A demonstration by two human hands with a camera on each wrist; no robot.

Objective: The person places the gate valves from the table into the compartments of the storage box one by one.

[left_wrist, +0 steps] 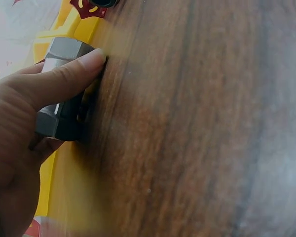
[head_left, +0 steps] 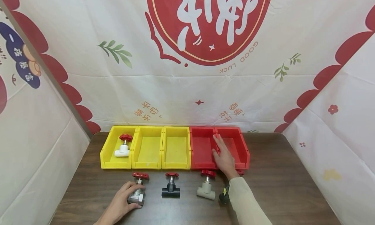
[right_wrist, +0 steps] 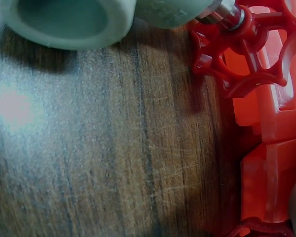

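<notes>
left hand (head_left: 124,199): thumb and fingers grip the body of one silver metal valve (head_left: 136,198) with a red handwheel. valve position: at the wooden table (head_left: 181,213), in front of the yellow bins (head_left: 146,165); whether it is lifted, cannot tell. right hand (head_left: 225,158): fingers extend, thumb stands apart, at the divider between two red bins (head_left: 202,150); contact is unclear. white valve (head_left: 122,151): lies in the leftmost yellow bin. black valve (head_left: 171,190), grey valve (head_left: 206,190): rest on the table. dark valve (head_left: 224,197): partly hidden by the right sleeve (head_left: 247,200).
</notes>
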